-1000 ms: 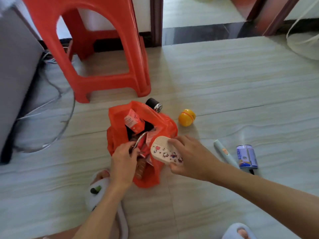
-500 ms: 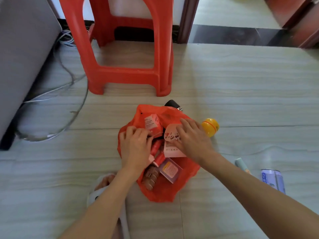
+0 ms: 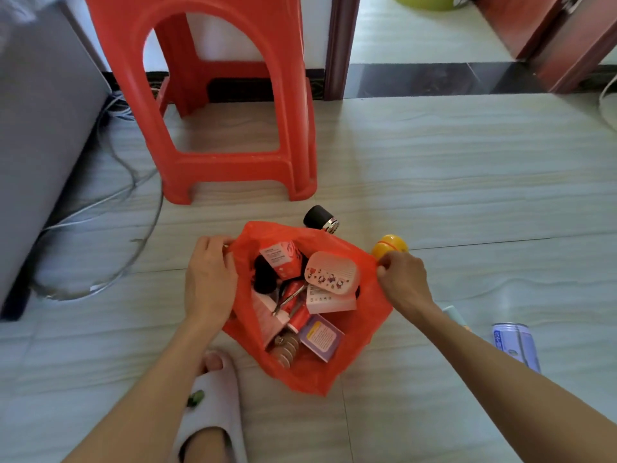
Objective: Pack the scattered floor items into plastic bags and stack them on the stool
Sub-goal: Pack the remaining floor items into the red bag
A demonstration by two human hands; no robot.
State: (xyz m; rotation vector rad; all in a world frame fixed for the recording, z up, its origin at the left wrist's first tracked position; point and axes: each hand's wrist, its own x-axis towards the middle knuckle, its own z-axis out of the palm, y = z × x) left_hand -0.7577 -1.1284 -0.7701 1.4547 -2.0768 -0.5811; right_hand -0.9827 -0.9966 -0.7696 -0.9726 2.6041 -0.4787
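**Two hands spread the mouth of a half-filled bag**

Two hands hold one orange plastic bag (image 3: 350, 349), which serves as the landmark here. Far to its left lie loose grey cables (image 3: 133, 182) along a grey cabinet (image 3: 43, 128). Beyond the bag, up and to the left, stands the orange stool (image 3: 233, 162), its seat out of view. At the bag's left rim the left hand (image 3: 210, 279) pinches the plastic with curled fingers. Inside the bag lie a red carton (image 3: 278, 259), a white case with cartoon figures (image 3: 330, 274), metal clippers (image 3: 290, 297), a purple box (image 3: 320, 335) and other small packets. Just behind the bag rests a black cylinder (image 3: 320, 218). At the bag's right rim the right hand (image 3: 404, 279) pinches the edge, fingers closed on the film, touching or just beside a yellow ball (image 3: 389, 247). Further right of the bag lie a pale tube (image 3: 450, 312) and a blue can (image 3: 514, 342), both still unpacked.

The risks look plain. The film is thin, and the clippers' points could pierce it when the bag is lifted. The contents sit heaped toward the near side, so an uneven pull on the two rims could tip them out. The ball could roll away if the right hand nudges it.
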